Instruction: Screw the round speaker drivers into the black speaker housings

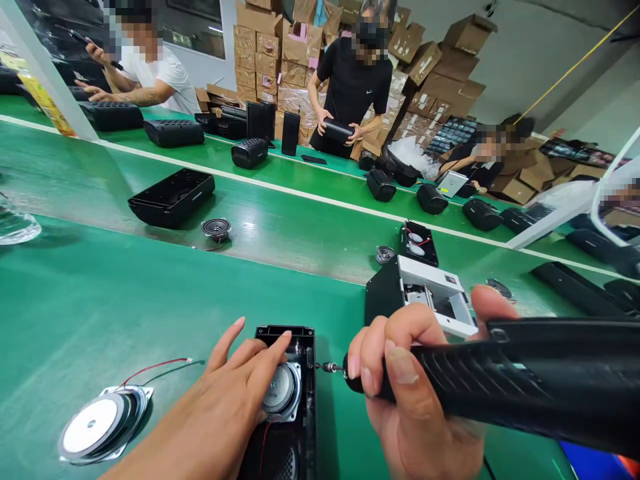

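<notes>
My left hand point(240, 393) lies with spread fingers over a round speaker driver point(280, 390) seated in a black open housing point(309, 413). My right hand point(415, 393) is wrapped round a black power screwdriver point(500, 380). The screwdriver's bit point(330, 367) points left, at the right edge of the housing near the driver. A loose speaker driver point(95, 427) with red and dark wires rests on the green table point(150, 300) to the left. A thin red wire shows below the driver in the housing.
A black and white screw dispenser point(387, 297) stands behind my right hand. On the belt point(280, 230) are a black housing point(173, 197), a small driver point(217, 229) and an open housing with wires point(419, 244). Across it, a person point(350, 87) holds a black speaker; other people sit nearby.
</notes>
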A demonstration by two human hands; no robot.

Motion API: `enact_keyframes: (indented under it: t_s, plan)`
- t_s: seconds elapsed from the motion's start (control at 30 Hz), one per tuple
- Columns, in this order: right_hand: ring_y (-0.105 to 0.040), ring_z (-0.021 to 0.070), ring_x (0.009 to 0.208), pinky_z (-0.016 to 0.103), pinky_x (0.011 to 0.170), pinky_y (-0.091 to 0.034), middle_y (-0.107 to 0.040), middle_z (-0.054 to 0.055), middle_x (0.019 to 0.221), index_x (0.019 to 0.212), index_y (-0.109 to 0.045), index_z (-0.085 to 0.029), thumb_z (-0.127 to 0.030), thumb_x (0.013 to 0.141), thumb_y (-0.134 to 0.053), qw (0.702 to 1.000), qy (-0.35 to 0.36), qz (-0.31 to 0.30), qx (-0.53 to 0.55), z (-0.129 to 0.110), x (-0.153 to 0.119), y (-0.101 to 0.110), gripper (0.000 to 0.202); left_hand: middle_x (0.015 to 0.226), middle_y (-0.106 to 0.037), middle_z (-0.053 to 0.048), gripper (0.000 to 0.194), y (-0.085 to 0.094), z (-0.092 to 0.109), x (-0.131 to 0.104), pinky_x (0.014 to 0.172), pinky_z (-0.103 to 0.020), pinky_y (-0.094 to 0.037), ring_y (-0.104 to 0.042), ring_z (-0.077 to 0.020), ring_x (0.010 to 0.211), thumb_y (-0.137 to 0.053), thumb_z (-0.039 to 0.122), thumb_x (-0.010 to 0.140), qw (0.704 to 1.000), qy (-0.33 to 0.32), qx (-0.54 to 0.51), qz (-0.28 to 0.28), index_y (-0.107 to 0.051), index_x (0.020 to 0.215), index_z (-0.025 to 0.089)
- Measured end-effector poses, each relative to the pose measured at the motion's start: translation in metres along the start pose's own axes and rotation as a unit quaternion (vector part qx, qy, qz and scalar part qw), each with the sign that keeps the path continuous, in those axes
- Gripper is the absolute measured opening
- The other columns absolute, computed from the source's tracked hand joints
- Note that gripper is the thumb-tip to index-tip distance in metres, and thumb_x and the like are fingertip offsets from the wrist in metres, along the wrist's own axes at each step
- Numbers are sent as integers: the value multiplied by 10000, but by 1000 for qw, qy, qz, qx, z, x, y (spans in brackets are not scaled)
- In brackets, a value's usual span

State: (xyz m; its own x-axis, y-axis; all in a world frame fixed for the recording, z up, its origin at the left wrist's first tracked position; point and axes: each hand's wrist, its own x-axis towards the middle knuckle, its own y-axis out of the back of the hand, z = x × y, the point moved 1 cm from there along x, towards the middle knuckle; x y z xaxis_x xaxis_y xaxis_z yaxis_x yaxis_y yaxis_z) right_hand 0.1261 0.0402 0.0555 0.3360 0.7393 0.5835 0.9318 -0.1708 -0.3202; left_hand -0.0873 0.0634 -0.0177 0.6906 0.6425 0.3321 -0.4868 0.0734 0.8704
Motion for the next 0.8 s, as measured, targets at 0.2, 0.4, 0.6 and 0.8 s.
enact_keyframes:
  t_s: [0.2,0.4,0.6,0.8]
  plan:
    - [-599,119,619,270,601,-578,-604,-73,892,1551,-541,-471,-220,1153,-758,1000,-11,-9,5,22,2,-10,518,1326,-815,-116,1166,-3,4,3,1336,-753,-422,-794,-320,1206,-466,-4,911,1000,0,10,-23,180,1843,264]
    - [-571,135,669,278,621,-564,-586,-56,930,1610,-515,-490,-220,1158,-727,998,-40,-40,-18,48,-3,-7,568,1415,-810,-69,1197,-10,7,-4,1286,-550,-556,-787,-314,1262,-508,-4,905,998,49,-30,7,124,1853,362]
    - [-566,125,655,283,641,-564,-591,-59,942,1596,-515,-487,-179,1134,-732,997,-60,-49,-23,62,-7,-3,597,1482,-786,-75,1253,-10,8,-2,1160,-451,-658,-774,-322,1315,-506,-15,861,997,58,-44,9,173,1840,373]
    - [-560,125,648,292,647,-550,-591,-58,940,1613,-479,-433,-150,1114,-725,996,-73,-51,-27,70,-11,1,624,1414,-808,-100,1212,-14,7,-1,1104,-461,-695,-791,-322,1282,-467,-22,870,997,52,-46,16,146,1852,333]
